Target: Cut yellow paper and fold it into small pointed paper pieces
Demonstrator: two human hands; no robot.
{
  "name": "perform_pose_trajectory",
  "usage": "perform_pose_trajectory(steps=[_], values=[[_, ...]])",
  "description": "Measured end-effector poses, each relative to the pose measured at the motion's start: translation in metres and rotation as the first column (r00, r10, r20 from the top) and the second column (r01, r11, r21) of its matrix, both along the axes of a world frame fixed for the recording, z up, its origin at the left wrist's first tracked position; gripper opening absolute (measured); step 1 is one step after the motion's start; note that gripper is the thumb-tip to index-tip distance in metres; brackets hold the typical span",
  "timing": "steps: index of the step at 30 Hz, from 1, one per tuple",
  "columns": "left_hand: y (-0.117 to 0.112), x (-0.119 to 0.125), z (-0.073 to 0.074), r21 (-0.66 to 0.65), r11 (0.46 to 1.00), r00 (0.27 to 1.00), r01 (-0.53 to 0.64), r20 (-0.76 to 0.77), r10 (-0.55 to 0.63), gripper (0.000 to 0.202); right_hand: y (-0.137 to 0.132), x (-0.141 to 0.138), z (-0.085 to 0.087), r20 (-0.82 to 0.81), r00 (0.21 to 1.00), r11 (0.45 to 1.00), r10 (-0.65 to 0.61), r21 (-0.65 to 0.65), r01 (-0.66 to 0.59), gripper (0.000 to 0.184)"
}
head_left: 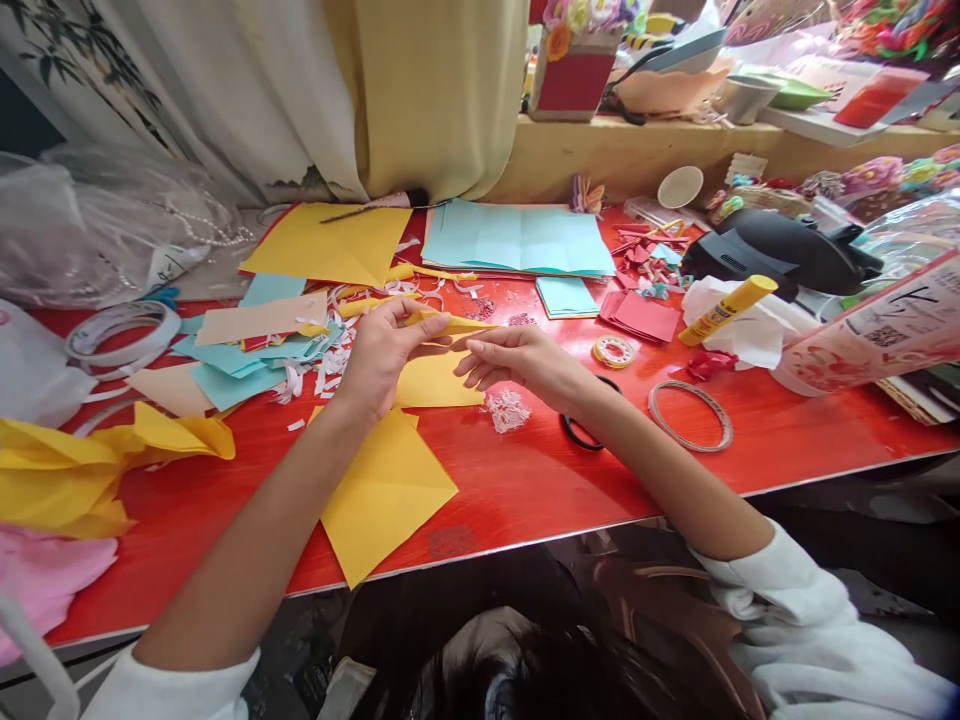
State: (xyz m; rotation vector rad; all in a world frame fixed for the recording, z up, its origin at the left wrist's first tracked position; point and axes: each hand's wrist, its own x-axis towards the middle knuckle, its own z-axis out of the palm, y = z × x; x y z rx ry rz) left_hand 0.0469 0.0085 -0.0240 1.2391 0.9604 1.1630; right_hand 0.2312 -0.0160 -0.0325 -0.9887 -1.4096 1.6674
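A narrow folded piece of yellow paper (463,325) is held between both hands above the red table. My left hand (390,352) pinches its left part between thumb and fingers. At its pointed right end, my right hand (517,358) closes thumb and fingertips on the paper. Below the hands lies a yellow paper square (439,382), partly covered by them. Nearer the front edge rests a larger yellow sheet (386,495) with a crease across it. White paper shreds (508,410) lie just under my right hand.
Blue and beige paper scraps (240,350) pile up on the left, near rolls of white tape (124,335). At the back are yellow sheets (330,240) and blue sheets (517,240). A yellow glue stick (727,310), red paper squares (640,313) and a ring (690,447) lie on the right.
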Motion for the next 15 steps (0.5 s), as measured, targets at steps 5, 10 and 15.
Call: perform_pose_trajectory(steps=[5,10,15], values=[[-0.009,0.009,-0.006,0.011,0.994,0.976,0.113,-0.187,-0.109,0.025,0.003,-0.002,-0.004,-0.071,0.964,0.957,-0.255,0.121,0.262,0.017],[-0.008,0.009,-0.012,-0.003,0.964,0.899,0.267,-0.361,-0.25,0.023,0.003,0.0,-0.002,0.074,0.975,0.929,-0.212,0.324,0.177,0.023],[-0.007,0.004,-0.005,0.265,0.952,0.863,0.154,-0.505,0.001,0.022,0.002,0.004,0.003,0.237,0.964,0.907,-0.119,0.421,0.009,0.029]])
